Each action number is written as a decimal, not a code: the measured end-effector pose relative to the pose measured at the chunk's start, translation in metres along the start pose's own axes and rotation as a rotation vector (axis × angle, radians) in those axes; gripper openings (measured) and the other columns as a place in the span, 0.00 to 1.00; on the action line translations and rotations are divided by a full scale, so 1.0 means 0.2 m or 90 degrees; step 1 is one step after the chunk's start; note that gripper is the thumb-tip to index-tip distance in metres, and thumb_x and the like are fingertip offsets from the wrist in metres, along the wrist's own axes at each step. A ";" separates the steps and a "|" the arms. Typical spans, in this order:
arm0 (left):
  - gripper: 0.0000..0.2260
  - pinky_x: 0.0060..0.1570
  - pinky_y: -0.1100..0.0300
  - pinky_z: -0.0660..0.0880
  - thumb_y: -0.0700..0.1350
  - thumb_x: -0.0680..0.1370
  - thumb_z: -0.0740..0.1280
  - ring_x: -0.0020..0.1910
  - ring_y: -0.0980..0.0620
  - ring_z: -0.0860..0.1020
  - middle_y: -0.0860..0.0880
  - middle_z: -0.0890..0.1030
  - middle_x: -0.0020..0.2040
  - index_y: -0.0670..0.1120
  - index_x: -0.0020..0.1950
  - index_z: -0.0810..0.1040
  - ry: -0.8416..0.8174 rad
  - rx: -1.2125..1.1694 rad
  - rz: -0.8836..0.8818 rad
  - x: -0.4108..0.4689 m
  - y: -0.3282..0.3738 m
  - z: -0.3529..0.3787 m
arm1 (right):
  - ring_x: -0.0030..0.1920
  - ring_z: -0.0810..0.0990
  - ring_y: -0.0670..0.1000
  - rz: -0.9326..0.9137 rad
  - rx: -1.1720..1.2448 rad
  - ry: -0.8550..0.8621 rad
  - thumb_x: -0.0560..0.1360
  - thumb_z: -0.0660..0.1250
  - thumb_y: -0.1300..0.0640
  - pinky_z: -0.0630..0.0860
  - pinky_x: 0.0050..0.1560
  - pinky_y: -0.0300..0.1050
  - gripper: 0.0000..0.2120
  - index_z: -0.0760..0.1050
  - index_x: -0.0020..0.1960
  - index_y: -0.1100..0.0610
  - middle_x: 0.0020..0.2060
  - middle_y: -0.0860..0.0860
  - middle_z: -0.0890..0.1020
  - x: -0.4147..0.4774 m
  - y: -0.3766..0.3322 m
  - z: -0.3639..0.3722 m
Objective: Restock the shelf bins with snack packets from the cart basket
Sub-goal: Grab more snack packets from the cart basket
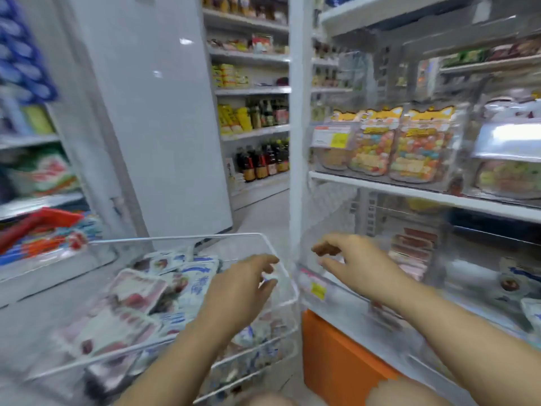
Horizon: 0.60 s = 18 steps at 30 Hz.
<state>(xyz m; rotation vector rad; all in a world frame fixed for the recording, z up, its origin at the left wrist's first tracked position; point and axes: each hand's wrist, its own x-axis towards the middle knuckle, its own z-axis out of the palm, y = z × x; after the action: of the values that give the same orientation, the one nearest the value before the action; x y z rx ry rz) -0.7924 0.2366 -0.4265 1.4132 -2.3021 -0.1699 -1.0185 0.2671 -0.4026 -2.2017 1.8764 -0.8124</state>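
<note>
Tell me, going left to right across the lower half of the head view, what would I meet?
Red handle → pink-and-white snack packet → left hand → right hand → stacked pink packets → blue-and-white packet.

White wire cart basket [265,236] holds white snack packets [131,291] printed pink, red and blue. Orange box [330,347]. Orange-topped candy bags [415,148], multicoloured dots.

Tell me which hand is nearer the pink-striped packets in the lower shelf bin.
Right. The right hand is just left of the pink-striped packets; the left hand hovers over the cart basket, farther left.
</note>
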 end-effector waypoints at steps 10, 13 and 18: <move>0.17 0.53 0.60 0.75 0.57 0.80 0.63 0.59 0.60 0.77 0.63 0.77 0.61 0.62 0.69 0.70 0.060 0.146 -0.194 -0.42 -0.56 -0.50 | 0.44 0.80 0.46 -0.111 0.148 -0.166 0.77 0.70 0.58 0.68 0.40 0.25 0.09 0.82 0.56 0.55 0.44 0.48 0.82 0.28 -0.68 0.49; 0.18 0.55 0.59 0.74 0.55 0.81 0.62 0.62 0.57 0.76 0.61 0.75 0.65 0.61 0.71 0.68 0.071 0.163 -0.220 -0.47 -0.61 -0.54 | 0.50 0.81 0.47 -0.090 0.172 -0.220 0.76 0.70 0.54 0.75 0.51 0.35 0.12 0.80 0.59 0.54 0.49 0.49 0.84 0.35 -0.80 0.63; 0.20 0.54 0.55 0.73 0.48 0.81 0.60 0.64 0.50 0.75 0.55 0.71 0.70 0.58 0.73 0.65 0.068 0.151 -0.238 -0.49 -0.59 -0.45 | 0.60 0.78 0.51 0.014 0.233 -0.217 0.76 0.70 0.49 0.72 0.56 0.42 0.25 0.70 0.70 0.55 0.62 0.52 0.78 0.44 -0.94 0.78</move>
<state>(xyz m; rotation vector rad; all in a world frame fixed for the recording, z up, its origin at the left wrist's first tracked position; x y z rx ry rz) -0.6204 0.2780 -0.4129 1.9164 -2.0045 0.0708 -0.7721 0.1871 -0.4248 -1.9437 1.4576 -0.6626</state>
